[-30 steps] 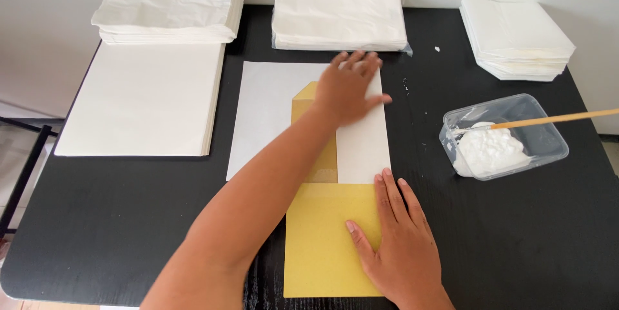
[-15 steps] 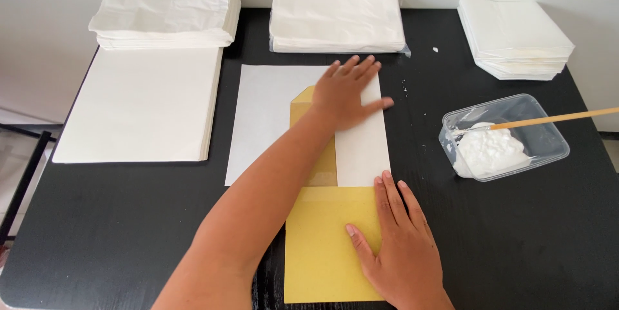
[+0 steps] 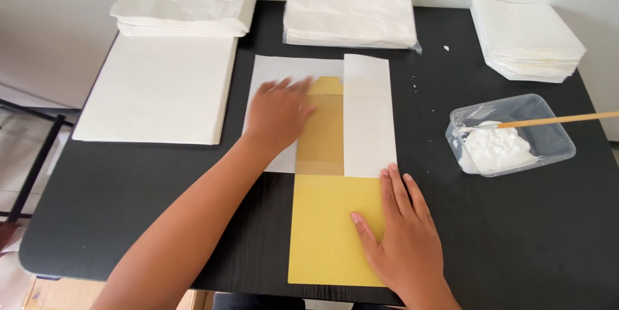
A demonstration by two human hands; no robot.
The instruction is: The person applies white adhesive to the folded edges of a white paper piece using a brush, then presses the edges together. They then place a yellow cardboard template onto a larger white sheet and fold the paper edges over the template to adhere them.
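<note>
Paper sheet lies mid-surface over a yellow template; its right flap is folded in, the left flap still flat. Left hand presses there, fingers spread, grasping nothing. Right hand flat on the template's near end.

I am at a small craft or paper-packaging workbench set against a plain white wall, likely a home workshop. My black wood-grain table carries stacks of folded white paper bags along its far edge, a flat pile of large white sheets at the left, and a clear plastic tub of white paste with a wooden-handled brush at the right. Pale floor tiles show at the left
</note>
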